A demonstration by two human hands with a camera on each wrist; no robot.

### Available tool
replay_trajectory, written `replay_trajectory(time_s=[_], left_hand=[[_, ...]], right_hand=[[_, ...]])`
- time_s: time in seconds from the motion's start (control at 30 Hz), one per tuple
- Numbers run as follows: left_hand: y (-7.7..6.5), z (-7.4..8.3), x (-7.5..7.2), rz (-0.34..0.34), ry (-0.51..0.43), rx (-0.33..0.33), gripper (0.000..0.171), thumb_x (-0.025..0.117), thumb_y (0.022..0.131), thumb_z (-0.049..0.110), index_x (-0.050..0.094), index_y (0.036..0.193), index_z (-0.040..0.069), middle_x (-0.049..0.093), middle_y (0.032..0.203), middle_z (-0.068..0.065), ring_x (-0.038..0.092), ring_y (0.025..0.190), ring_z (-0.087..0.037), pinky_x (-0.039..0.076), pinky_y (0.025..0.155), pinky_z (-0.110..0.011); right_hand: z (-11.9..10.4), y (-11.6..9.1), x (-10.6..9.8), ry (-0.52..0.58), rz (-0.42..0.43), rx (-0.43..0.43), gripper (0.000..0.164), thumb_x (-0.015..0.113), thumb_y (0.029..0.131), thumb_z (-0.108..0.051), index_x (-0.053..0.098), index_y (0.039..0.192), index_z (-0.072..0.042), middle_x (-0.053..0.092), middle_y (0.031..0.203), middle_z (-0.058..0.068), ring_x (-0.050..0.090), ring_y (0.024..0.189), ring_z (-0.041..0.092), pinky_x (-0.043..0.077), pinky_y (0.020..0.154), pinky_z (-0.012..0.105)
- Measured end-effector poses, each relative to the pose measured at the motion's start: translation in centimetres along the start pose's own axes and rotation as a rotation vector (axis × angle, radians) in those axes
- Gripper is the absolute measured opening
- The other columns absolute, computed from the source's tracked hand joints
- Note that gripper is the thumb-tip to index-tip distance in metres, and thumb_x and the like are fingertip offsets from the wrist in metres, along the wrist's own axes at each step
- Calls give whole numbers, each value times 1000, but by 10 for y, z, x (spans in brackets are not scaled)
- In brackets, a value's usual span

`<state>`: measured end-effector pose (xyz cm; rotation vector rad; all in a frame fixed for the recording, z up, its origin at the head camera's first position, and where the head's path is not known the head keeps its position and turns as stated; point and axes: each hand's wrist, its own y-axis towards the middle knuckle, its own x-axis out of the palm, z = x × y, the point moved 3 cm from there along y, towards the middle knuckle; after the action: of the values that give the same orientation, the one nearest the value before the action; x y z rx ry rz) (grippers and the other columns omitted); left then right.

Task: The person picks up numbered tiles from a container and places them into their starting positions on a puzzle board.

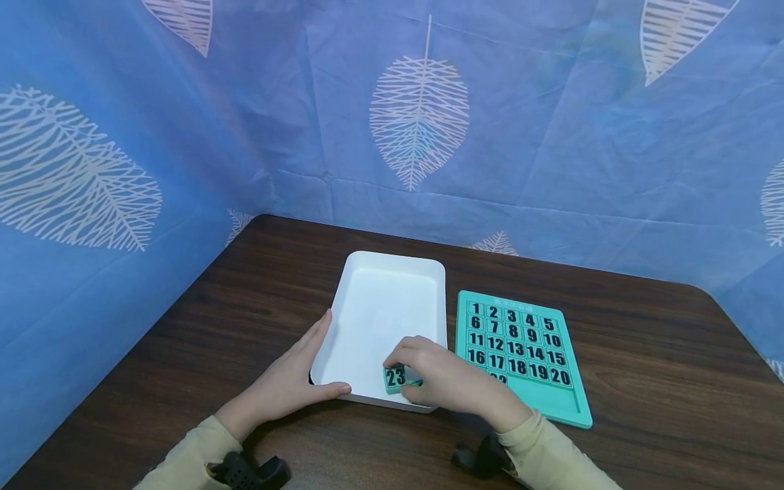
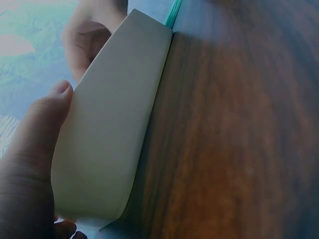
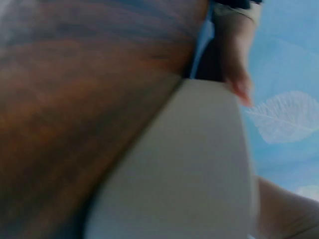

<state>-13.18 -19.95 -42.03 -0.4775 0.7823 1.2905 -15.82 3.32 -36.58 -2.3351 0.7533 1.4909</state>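
A white tray (image 1: 392,306) lies on the table, and my left hand (image 1: 288,378) holds its near left corner. In the left wrist view the thumb (image 2: 47,117) touches the rim of the tray's wall (image 2: 107,124). Inside the near right corner, my right hand (image 1: 450,381) bends its fingers and thumb over green number tiles, pinching there. One tile marked 23 (image 1: 395,379) shows beside the fingertips; a neighbouring tile is mostly covered. To the right lies a green number board (image 1: 576,401) with rows from 1 to 20; my right hand and forearm hide part of its bottom row.
The dark wooden table (image 1: 649,367) carries the tray and board side by side, a narrow gap between them. Blue cloth (image 1: 527,136) with white leaf prints hangs behind and at the left. Black devices (image 1: 251,471) sit at both wrists.
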Motion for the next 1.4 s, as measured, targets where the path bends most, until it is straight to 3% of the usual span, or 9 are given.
replay_trajectory(time_s=[0.23, 0.5, 0.73, 0.93, 1.17, 1.4], left_hand=[[-1, 2, 0, -6, -6, -11, 116, 71, 72, 65, 3, 155, 21, 9, 159, -3, 19, 142, -27, 32, 103, -59], [-1, 2, 0, -10, -4, 0, 115, 70, 73, 66, 2, 155, 22, 8, 159, -1, 18, 142, -25, 31, 104, -58], [-2, 1, 0, -5, -4, -1, 115, 70, 72, 66, 1, 155, 23, 7, 159, -1, 17, 142, -25, 31, 104, -57], [-2, 1, 0, -2, 0, -4, 116, 70, 72, 66, 2, 155, 22, 8, 160, -2, 17, 142, -27, 31, 104, -59], [-2, 1, -1, -4, 4, 3, 116, 70, 73, 66, 1, 155, 21, 7, 160, -4, 16, 143, -27, 30, 104, -59], [-1, 2, 0, -7, 10, -4, 116, 70, 72, 66, 1, 155, 21, 7, 160, -4, 16, 143, -26, 30, 104, -58]], right_hand=[[6, -24, -25, 35, 89, 25, 32, 70, 84, -7, 65, 115, -9, 59, 112, -3, 54, 101, 13, 51, 81, 31], [23, -68, -49, -69, 229, 108, 38, 76, 81, -9, 64, 117, -12, 59, 114, -3, 56, 100, 14, 53, 77, 35], [41, -101, -58, -175, 282, 203, 41, 79, 77, -9, 65, 116, -11, 60, 112, -2, 58, 100, 17, 53, 75, 36], [58, -121, -56, -189, 260, 233, 39, 79, 76, -9, 66, 113, -10, 60, 111, -2, 58, 101, 20, 53, 74, 36], [79, -131, -54, -146, 123, 299, 36, 77, 78, -9, 66, 112, -12, 60, 109, -1, 57, 97, 21, 51, 70, 33], [90, -135, -48, -62, 47, 273, 33, 77, 79, -12, 66, 110, -12, 59, 105, -4, 57, 90, 15, 51, 69, 29]])
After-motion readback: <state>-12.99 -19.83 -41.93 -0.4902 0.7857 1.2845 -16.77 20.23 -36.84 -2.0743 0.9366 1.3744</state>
